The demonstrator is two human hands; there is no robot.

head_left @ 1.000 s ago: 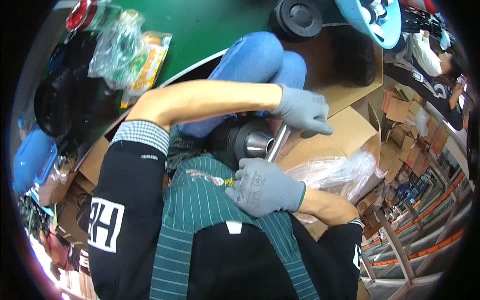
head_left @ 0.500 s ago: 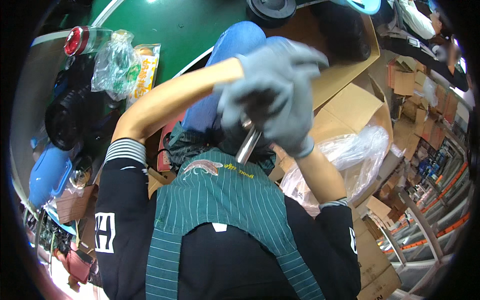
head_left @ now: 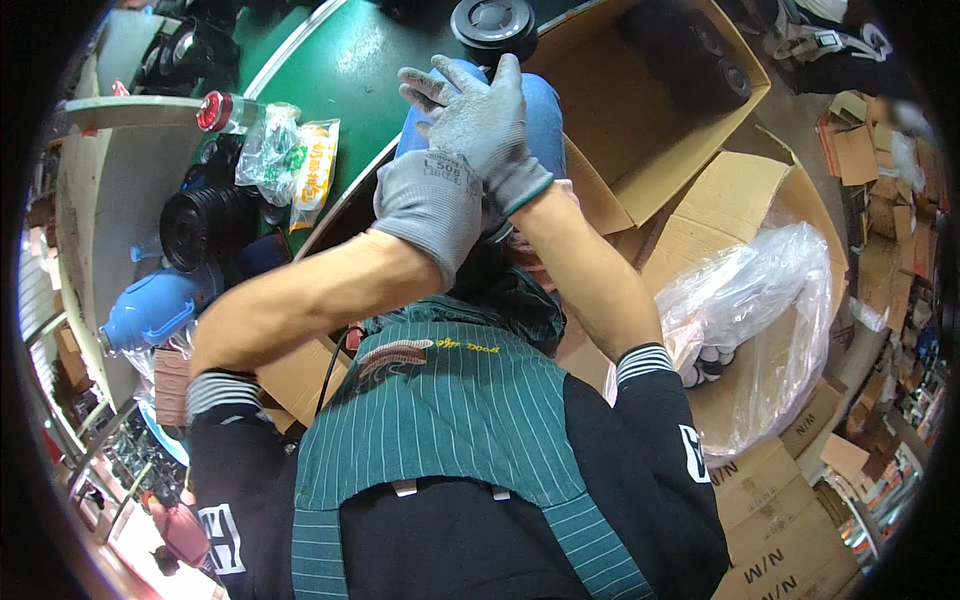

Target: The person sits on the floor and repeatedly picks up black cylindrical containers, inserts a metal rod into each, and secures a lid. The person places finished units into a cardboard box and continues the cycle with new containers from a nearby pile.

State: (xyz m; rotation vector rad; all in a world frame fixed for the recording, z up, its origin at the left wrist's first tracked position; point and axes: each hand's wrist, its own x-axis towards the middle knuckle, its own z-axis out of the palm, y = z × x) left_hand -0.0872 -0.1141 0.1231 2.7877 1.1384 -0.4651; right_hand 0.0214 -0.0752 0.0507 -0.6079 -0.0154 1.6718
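Observation:
Both my hands wear grey work gloves and cross in front of the apron, above my jeans. My right hand [head_left: 488,122] lies on top with its fingers stretched out and spread, no object visible in it. Beneath it, my left hand [head_left: 432,200] shows mainly its back and cuff; its fingers are largely hidden. Just beyond the fingertips is a round black ridged part [head_left: 493,25]. Something dark lies below the crossed wrists, too covered to make out.
An open cardboard box [head_left: 610,190] holds black round parts at the far right. Nearer stands another carton with a clear plastic liner [head_left: 770,300]. To the left are a red-lidded jar [head_left: 218,112], a snack bag [head_left: 315,170], stacked black discs [head_left: 190,230] and a blue jug [head_left: 155,310].
The silver rod-like piece below my hands has gone out of sight. My blurred, bunched hands have moved left, and the right one now lies spread over the left. The view has shifted.

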